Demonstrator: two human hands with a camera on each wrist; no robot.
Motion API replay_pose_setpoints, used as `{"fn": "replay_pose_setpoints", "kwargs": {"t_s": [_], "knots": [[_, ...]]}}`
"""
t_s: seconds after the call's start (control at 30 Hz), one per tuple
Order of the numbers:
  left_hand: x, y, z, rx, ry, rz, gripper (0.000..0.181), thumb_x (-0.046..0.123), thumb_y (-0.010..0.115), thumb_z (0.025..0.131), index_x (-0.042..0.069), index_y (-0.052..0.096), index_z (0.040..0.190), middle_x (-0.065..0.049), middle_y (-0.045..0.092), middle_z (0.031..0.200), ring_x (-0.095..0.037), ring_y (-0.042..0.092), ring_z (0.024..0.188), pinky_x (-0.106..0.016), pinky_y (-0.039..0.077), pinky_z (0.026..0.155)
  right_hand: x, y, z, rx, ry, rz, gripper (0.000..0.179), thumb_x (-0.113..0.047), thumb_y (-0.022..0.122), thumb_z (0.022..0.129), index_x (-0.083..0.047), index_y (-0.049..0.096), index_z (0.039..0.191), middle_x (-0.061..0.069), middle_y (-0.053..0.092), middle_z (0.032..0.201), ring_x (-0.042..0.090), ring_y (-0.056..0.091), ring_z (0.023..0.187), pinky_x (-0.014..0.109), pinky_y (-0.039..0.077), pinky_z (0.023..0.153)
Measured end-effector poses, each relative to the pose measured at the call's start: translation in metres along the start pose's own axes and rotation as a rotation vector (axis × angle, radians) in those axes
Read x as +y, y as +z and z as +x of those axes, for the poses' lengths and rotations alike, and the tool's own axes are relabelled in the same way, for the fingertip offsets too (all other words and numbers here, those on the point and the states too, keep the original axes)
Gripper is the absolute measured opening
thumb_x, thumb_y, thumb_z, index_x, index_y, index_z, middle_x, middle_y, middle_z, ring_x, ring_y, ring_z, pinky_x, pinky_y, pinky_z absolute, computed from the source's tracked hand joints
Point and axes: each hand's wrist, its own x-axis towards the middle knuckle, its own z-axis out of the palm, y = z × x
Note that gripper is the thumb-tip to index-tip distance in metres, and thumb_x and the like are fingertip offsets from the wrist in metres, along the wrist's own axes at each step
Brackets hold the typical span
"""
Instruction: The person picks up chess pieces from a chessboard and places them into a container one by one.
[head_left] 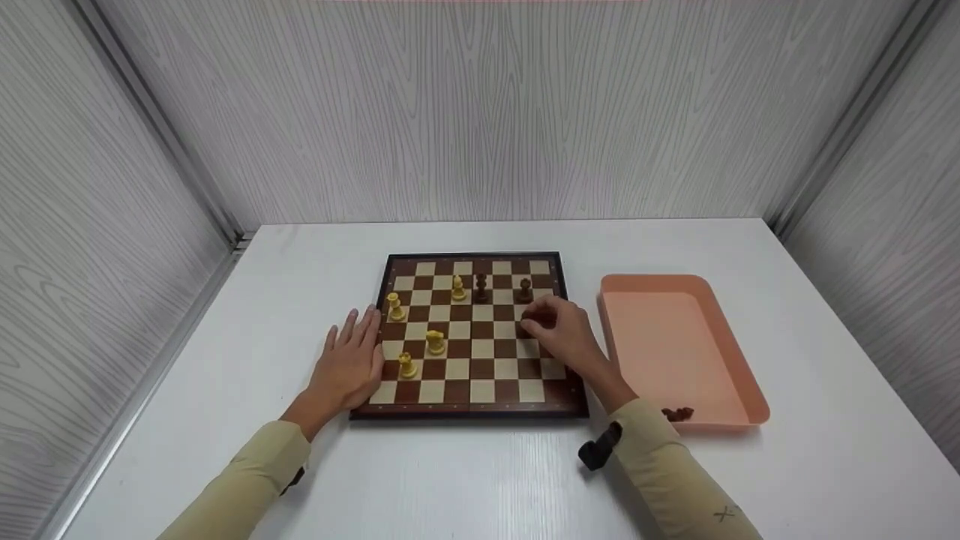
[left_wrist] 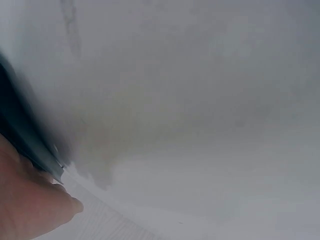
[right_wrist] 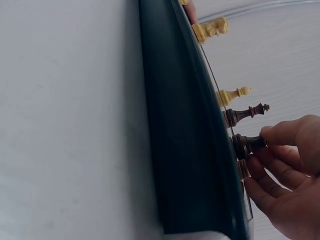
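Observation:
A brown-and-cream chessboard (head_left: 482,369) lies on the white table. My left hand (head_left: 341,371) rests with straight fingers along its left edge. Over the board's right side, my right hand (head_left: 566,337) pinches a dark chess piece (right_wrist: 245,146) between thumb and fingers; its base is at the board surface and its top is hidden by the fingertips. Behind that hand stands another dark piece (head_left: 525,290), with the dark king (head_left: 481,289) further left. The pale pieces include a bishop (head_left: 458,289), a knight (head_left: 435,343), a rook (head_left: 406,365) and one more piece (head_left: 395,307) near the left edge.
A pink tray (head_left: 613,330) stands to the right of the board, with something small and dark (head_left: 679,414) lying at its near edge, partly behind the right sleeve (head_left: 652,435). Grain-patterned panels (head_left: 480,112) enclose the table at the back and sides.

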Motion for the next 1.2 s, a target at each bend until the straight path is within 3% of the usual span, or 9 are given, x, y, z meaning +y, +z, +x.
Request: {"fn": "replay_pose_setpoints", "kwargs": {"t_s": [0.4,0.57,1.0,1.2], "knots": [[0.000,0.002,0.000,0.023,0.001,0.004,0.060,0.025,0.024,0.111,-0.002,0.012,0.163,-0.017,0.013,0.170,-0.039,0.006,0.156,-0.061,0.008,0.122,-0.004,-0.002,0.000,0.017,-0.023,-0.011,0.010,-0.009,0.075,0.093,-0.007,0.072,0.103,0.006,0.073,0.100,0.019,0.068,0.094,0.038,0.056,0.084],[0.001,0.002,0.000,0.019,-0.004,0.006,0.060,0.025,0.024,0.110,-0.002,0.012,0.163,-0.017,0.013,0.170,-0.039,0.007,0.156,-0.061,0.008,0.123,-0.010,-0.006,0.003,0.023,-0.068,0.006,0.011,-0.008,0.075,0.093,-0.005,0.071,0.103,0.008,0.073,0.102,0.022,0.070,0.097,0.040,0.057,0.087],[0.001,0.002,0.001,0.013,-0.011,0.001,0.060,0.025,0.023,0.111,-0.002,0.012,0.163,-0.016,0.011,0.171,-0.039,0.006,0.156,-0.061,0.007,0.123,-0.008,-0.028,-0.006,0.014,-0.104,0.044,0.013,-0.005,0.073,0.094,-0.002,0.071,0.107,0.009,0.073,0.101,0.022,0.071,0.092,0.040,0.058,0.082],[0.001,0.003,0.000,0.011,-0.017,0.002,0.060,0.026,0.024,0.111,-0.002,0.011,0.163,-0.016,0.011,0.171,-0.039,0.006,0.156,-0.061,0.006,0.123,-0.011,-0.043,-0.013,0.016,-0.082,0.065,0.014,-0.007,0.072,0.095,-0.002,0.071,0.108,0.009,0.072,0.102,0.022,0.070,0.099,0.043,0.056,0.093]]}}
